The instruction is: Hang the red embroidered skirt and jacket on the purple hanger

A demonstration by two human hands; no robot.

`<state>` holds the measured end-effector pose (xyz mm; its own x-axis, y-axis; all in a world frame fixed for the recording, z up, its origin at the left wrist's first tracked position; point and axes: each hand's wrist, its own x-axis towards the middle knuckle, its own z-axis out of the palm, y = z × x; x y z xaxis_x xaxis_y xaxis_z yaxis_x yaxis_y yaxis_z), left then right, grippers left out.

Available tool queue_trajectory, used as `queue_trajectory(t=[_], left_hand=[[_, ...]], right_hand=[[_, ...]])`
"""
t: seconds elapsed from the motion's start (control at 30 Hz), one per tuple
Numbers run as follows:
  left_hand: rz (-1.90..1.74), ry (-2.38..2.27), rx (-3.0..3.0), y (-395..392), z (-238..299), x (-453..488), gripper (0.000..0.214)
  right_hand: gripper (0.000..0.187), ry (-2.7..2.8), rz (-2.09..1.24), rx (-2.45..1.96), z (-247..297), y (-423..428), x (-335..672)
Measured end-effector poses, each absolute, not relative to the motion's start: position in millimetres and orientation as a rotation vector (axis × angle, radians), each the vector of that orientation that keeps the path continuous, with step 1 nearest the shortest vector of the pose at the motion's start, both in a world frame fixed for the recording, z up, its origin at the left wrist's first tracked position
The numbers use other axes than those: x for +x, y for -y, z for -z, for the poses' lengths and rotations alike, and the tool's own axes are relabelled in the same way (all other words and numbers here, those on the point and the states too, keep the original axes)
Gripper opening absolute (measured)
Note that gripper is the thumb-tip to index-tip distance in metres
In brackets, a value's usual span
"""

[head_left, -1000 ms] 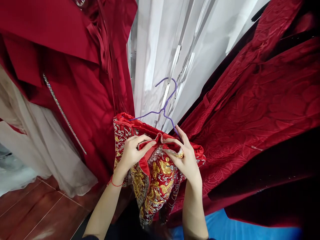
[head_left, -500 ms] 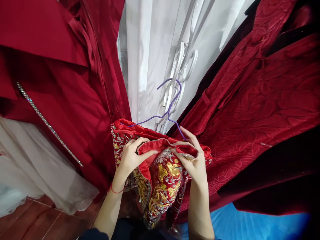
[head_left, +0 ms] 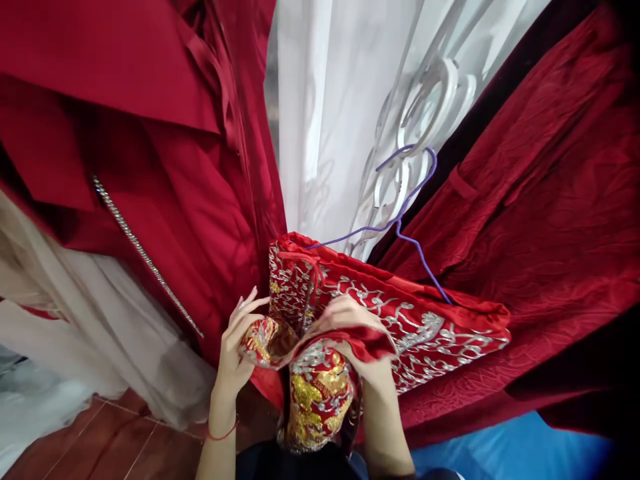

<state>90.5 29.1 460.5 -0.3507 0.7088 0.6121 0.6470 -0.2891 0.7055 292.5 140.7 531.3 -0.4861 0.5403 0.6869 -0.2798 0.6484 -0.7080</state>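
A red garment (head_left: 400,320) embroidered in silver and gold hangs on a purple wire hanger (head_left: 405,213), held up before me. My left hand (head_left: 235,347) pinches a folded gold-embroidered edge at the garment's left side, with the other fingers spread. My right hand (head_left: 350,333) is closed on the red fabric at the middle, and a fold of cloth partly covers it. Below my hands the gold-embroidered part droops.
Dark red gowns hang on the left (head_left: 150,167) and right (head_left: 540,200). Between them hang a white curtain (head_left: 330,120) and clear hangers (head_left: 425,113). A pale tulle skirt (head_left: 75,313) falls to a red-brown wooden floor (head_left: 100,447). Something blue (head_left: 500,453) lies at the lower right.
The garment has swung rightward and spread out, so its silver-embroidered band now faces me. My left hand slid down to the left edge. My right hand dropped from the hanger to the middle.
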Motion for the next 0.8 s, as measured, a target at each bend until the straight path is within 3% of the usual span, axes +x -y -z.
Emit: queue_trajectory(t=[0.13, 0.4, 0.57, 0.67, 0.8], left_hand=[[-1.691, -1.775, 1.546, -20, -467, 82, 0.048], [-1.329, -2.424, 1.721, 6, -478, 78, 0.082], [-1.257, -2.803, 1.469, -3, -468, 78, 0.040], [-1.382, -2.871, 1.270, 1, -465, 68, 0.032], [-1.387, -2.994, 1.073, 9, -475, 54, 0.034]], right_hand=[[0.024, 1.878, -1.140, -0.155, -534, -149, 241], [0.018, 1.854, -0.823, -0.260, -523, -165, 189], [0.024, 2.090, -0.752, -0.089, -540, -146, 187], [0.041, 2.178, -0.557, -0.032, -560, -146, 190], [0.047, 2.108, -0.088, -0.424, -576, -170, 183]])
